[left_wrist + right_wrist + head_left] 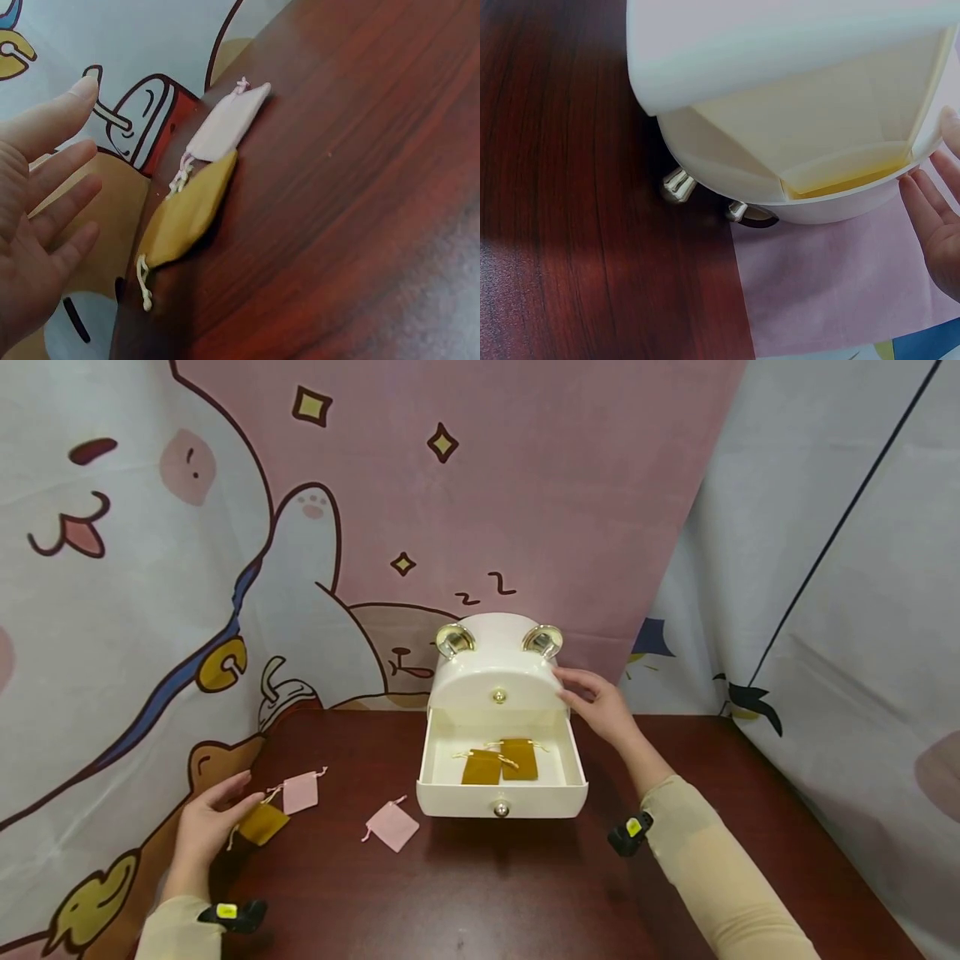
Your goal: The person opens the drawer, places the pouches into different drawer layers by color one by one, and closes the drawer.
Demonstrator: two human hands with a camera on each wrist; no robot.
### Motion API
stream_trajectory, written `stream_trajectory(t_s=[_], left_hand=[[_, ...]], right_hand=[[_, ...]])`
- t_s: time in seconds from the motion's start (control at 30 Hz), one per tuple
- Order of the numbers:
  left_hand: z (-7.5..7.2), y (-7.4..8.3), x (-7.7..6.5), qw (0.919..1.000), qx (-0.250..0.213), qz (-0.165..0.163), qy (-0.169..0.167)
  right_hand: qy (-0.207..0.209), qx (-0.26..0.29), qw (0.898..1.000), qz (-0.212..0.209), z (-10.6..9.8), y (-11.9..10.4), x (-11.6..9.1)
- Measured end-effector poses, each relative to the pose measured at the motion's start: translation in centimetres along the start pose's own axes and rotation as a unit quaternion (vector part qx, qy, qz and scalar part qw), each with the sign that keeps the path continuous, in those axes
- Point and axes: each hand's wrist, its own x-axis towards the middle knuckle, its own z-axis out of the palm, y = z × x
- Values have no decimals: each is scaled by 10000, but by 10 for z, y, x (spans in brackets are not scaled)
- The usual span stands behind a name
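Observation:
A white cabinet (491, 647) with two shiny gold ears stands on the table, its drawer (453, 802) pulled out. Two mustard drawstring pouches (480, 767) lie inside that drawer. My right hand (600, 710) touches the cabinet's right side with extended fingers; the right wrist view shows fingertips at the white shell (832, 214). Over at the left, my left hand (210, 831) hovers by a mustard pouch (191, 214), fingers loosely spread and apart from it in the left wrist view. A pink pouch (229, 124) lies just beyond, and another pink pouch (393, 827) sits left of the drawer.
Everything stands on a dark red-brown wooden table (495, 893). A cartoon-printed cloth (525, 485) hangs behind and along both sides. Under the cabinet are metallic feet (677, 186). The open drawer juts out toward me.

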Motion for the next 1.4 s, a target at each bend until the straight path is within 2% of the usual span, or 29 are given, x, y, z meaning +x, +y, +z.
stream_trajectory(t_s=[0.17,0.33,0.47,0.6,0.67,0.8,0.9,1.23,1.4], left_hand=[[0,-9,0,9988,142,-212,-419],[0,-12,2,9952,322,-94,-915],[3,-16,2,9938,415,-9,-1035],[6,-20,0,9941,494,-15,-963],[7,-22,0,9945,515,-77,-909],[7,-25,0,9938,576,-370,-878],[7,-27,0,9926,611,-554,-888],[10,-33,-3,9950,497,-518,-693],[12,-35,-4,9960,417,-523,-594]], right_hand=[[-59,101,9999,-3,-1,-1,1],[-83,114,9999,63,-2,-2,1],[-70,123,9999,43,-2,-4,0],[-51,156,9999,9,-2,0,0],[-38,185,9998,8,-1,9,3],[-16,165,9998,58,1,32,8],[-2,100,9999,96,2,40,10],[24,143,9998,103,3,40,10],[22,204,9998,18,2,22,6]])
